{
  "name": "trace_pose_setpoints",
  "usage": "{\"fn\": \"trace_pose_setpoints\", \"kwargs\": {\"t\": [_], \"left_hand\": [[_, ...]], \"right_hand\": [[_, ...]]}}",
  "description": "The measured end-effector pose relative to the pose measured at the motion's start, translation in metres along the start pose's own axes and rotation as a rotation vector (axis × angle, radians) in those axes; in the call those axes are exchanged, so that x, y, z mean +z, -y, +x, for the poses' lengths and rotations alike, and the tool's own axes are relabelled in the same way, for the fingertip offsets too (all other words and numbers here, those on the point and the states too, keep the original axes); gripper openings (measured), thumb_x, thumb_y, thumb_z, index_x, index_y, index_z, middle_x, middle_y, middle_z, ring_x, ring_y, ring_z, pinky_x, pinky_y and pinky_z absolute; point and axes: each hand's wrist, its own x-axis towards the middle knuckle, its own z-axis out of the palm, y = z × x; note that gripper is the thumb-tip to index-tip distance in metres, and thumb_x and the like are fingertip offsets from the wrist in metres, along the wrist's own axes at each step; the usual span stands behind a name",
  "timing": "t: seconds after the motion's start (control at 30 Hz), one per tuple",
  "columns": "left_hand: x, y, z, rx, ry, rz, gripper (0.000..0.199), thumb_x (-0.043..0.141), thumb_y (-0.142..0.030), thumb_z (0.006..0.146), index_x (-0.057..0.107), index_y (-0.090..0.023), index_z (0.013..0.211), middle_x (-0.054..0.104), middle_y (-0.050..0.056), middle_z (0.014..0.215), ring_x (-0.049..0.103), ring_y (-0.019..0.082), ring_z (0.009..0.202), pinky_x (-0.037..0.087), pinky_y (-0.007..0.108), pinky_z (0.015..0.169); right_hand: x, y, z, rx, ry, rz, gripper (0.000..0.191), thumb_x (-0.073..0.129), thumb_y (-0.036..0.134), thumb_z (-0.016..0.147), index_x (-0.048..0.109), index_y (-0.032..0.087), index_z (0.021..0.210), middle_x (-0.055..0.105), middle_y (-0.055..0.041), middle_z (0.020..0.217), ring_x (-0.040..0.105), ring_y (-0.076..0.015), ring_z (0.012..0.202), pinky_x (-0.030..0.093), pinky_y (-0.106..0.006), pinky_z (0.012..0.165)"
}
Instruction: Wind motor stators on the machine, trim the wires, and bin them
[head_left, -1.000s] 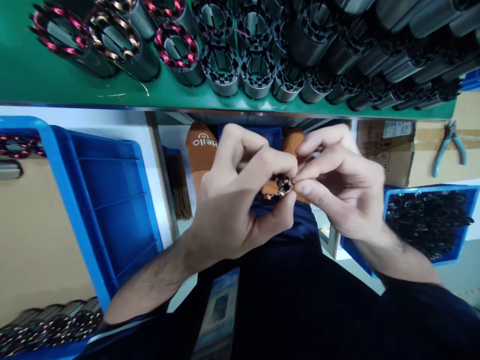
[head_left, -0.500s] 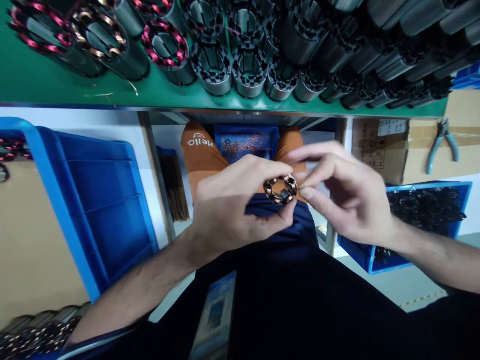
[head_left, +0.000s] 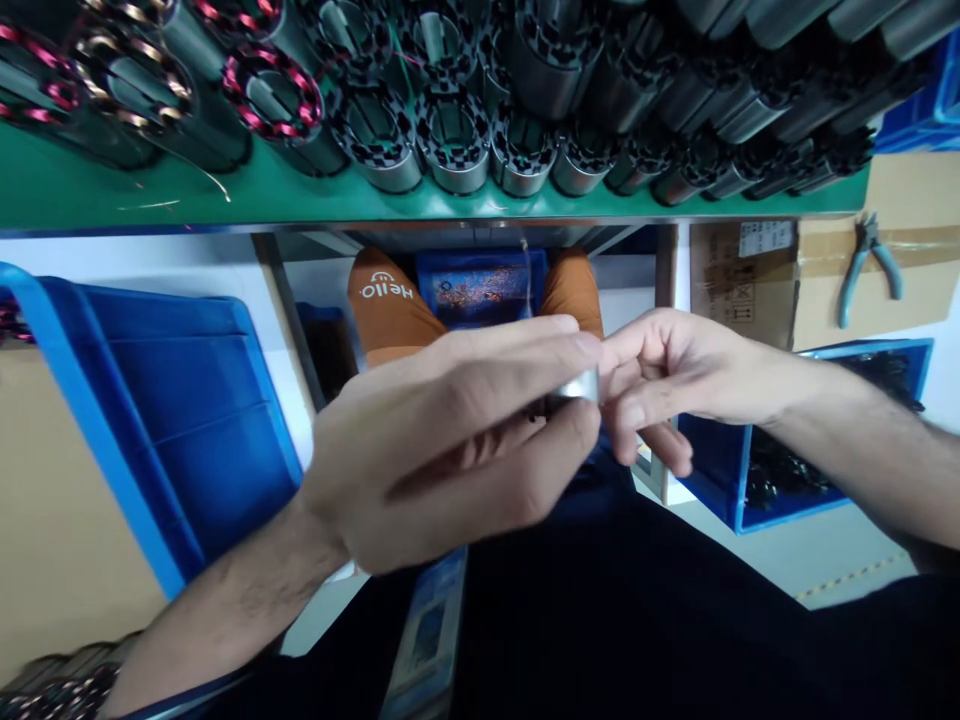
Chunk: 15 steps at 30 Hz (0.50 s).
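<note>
A small metal cylinder point(head_left: 577, 388) is gripped between the fingers and thumb of my left hand point(head_left: 457, 430), over my lap. Its silvery side shows, and the rest is hidden by the fingers. My right hand point(head_left: 667, 385) is at the cylinder's right end, with its thumb and index finger bent close to it and the other fingers curled below. Whether the right fingers pinch anything is too small to tell. A thin wire point(head_left: 528, 280) rises above my left hand.
Rows of metal cylinders point(head_left: 454, 140), some with red or copper windings, stand on a green table point(head_left: 300, 205). An empty-looking blue crate point(head_left: 202, 420) is at left. At right, pliers point(head_left: 870, 260) lie on a carton point(head_left: 825, 270) above a bin of black parts point(head_left: 930, 360).
My left hand has turned over the cylinder, so its side shows instead of its copper-wound open end. My right hand has rotated, its fingers now lower. The view has shifted slightly.
</note>
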Motion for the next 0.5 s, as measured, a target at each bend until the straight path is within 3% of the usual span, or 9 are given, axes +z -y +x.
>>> {"fn": "trace_pose_setpoints", "kwargs": {"t": [0.07,0.13,0.2,0.27,0.3,0.37,0.43,0.5], "left_hand": [[-0.001,0.001,0.000,0.131,0.028,0.068,0.020,0.080,-0.024,0.110,0.085,-0.040,0.121,0.089,-0.008,0.136,0.090,0.026,0.124,0.082,0.041,0.099],[0.001,0.003,0.001,0.198,0.042,0.179,0.025,0.083,-0.024,0.107,0.084,-0.037,0.128,0.089,-0.004,0.134,0.091,0.027,0.119,0.081,0.039,0.095],[0.004,0.005,0.003,0.087,0.085,0.170,0.029,0.086,-0.026,0.102,0.082,-0.028,0.130,0.090,0.001,0.125,0.091,0.025,0.107,0.079,0.035,0.091],[0.008,0.008,0.005,-0.097,0.145,0.009,0.029,0.086,-0.027,0.098,0.080,-0.025,0.126,0.090,0.000,0.112,0.089,0.021,0.094,0.077,0.033,0.087],[0.010,0.009,0.006,-0.157,0.164,-0.067,0.027,0.087,-0.026,0.098,0.080,-0.026,0.125,0.089,-0.001,0.110,0.088,0.019,0.093,0.076,0.032,0.088],[0.011,0.011,0.005,-0.127,0.147,-0.122,0.023,0.087,-0.024,0.102,0.080,-0.028,0.124,0.089,-0.001,0.117,0.088,0.019,0.102,0.075,0.032,0.097],[0.011,0.012,0.003,-0.026,0.073,-0.043,0.020,0.085,-0.022,0.107,0.081,-0.030,0.124,0.089,0.000,0.129,0.087,0.020,0.116,0.074,0.034,0.106],[0.010,0.010,0.001,0.041,0.010,0.046,0.017,0.083,-0.022,0.110,0.081,-0.033,0.122,0.089,-0.002,0.133,0.087,0.021,0.117,0.074,0.036,0.107]], "right_hand": [[0.003,-0.001,0.000,0.002,-0.014,-0.031,0.029,0.097,0.046,0.101,0.089,0.018,0.100,0.081,0.0003,0.073,0.065,-0.0115,0.041,0.050,-0.019,0.038],[0.006,-0.001,-0.003,-0.104,-0.163,-0.251,0.029,0.097,0.047,0.100,0.086,0.022,0.091,0.080,0.0038,0.072,0.068,-0.0108,0.047,0.053,-0.019,0.042],[0.008,0.003,-0.008,-0.236,-0.349,-0.525,0.037,0.097,0.055,0.097,0.082,0.026,0.080,0.078,0.0057,0.073,0.074,-0.0116,0.059,0.059,-0.021,0.051],[0.009,0.012,-0.013,-0.302,-0.448,-0.725,0.048,0.100,0.061,0.093,0.076,0.028,0.067,0.068,0.0068,0.062,0.067,-0.0093,0.058,0.056,-0.022,0.051],[0.008,0.019,-0.015,-0.310,-0.453,-0.784,0.052,0.104,0.061,0.089,0.073,0.029,0.063,0.062,0.0069,0.058,0.061,-0.0080,0.054,0.052,-0.022,0.049],[0.003,0.031,-0.020,-0.326,-0.426,-0.826,0.048,0.112,0.057,0.079,0.075,0.029,0.067,0.060,0.0072,0.060,0.055,-0.0073,0.053,0.048,-0.022,0.046],[-0.003,0.037,-0.022,-0.273,-0.333,-0.710,0.045,0.115,0.057,0.074,0.083,0.027,0.083,0.075,0.0038,0.079,0.068,-0.0110,0.064,0.056,-0.023,0.051],[-0.010,0.032,-0.019,-0.139,-0.232,-0.448,0.048,0.111,0.061,0.078,0.088,0.023,0.094,0.084,-0.0032,0.094,0.077,-0.0170,0.071,0.064,-0.027,0.056]]}}
